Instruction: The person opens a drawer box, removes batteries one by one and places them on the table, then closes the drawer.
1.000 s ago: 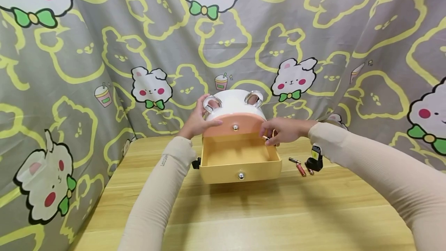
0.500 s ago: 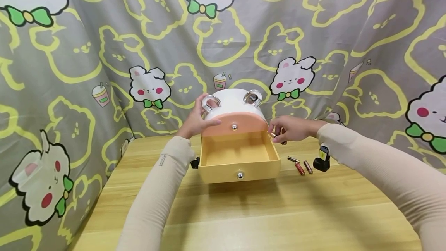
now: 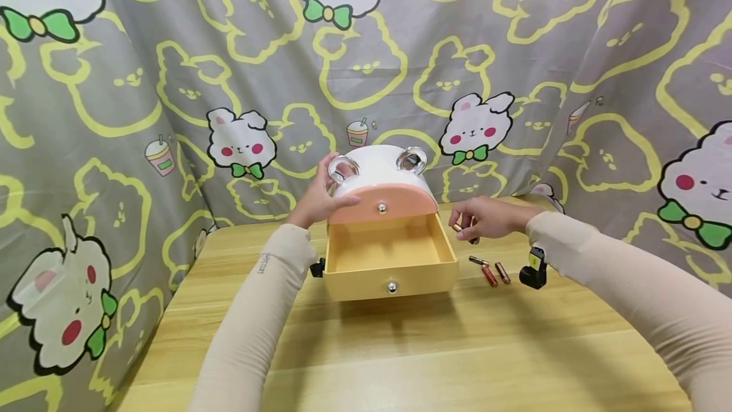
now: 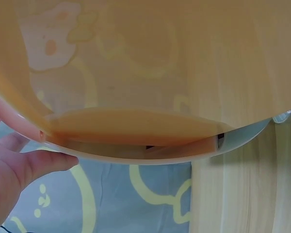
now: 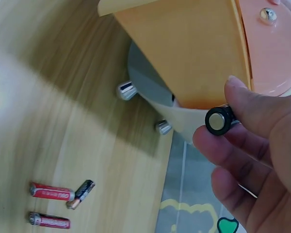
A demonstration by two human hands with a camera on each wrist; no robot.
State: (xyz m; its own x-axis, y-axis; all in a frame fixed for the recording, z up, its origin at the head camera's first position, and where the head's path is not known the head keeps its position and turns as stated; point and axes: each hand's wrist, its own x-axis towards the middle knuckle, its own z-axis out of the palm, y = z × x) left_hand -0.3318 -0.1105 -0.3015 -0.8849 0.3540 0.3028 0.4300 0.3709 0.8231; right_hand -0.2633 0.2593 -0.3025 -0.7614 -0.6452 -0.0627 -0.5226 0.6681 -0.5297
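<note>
A small drawer box with a white top [image 3: 380, 167], silver ring ears and a peach upper drawer [image 3: 366, 203] stands on the table. Its yellow lower drawer [image 3: 357, 286] is pulled out, with nothing visible inside. My left hand [image 3: 314, 199] holds the box's upper left side, thumb at the front, the other fingers partly hidden behind an ear. Right of the drawer, my right hand [image 3: 494, 216] pinches a battery [image 5: 219, 119] between thumb and fingers, its dark-rimmed flat end showing in the right wrist view.
Two red batteries [image 5: 52, 191] and a black-and-copper battery [image 5: 81, 194] lie on the wooden table [image 3: 400, 361], right of the drawer. A grey patterned curtain [image 3: 389, 81] hangs behind and at both sides. Dark wrist cameras [image 3: 534, 269] project below the sleeves.
My right hand, carrying the battery, has moved right, from beside the drawer's right wall to farther out over the table. My left hand keeps its place on the box.
</note>
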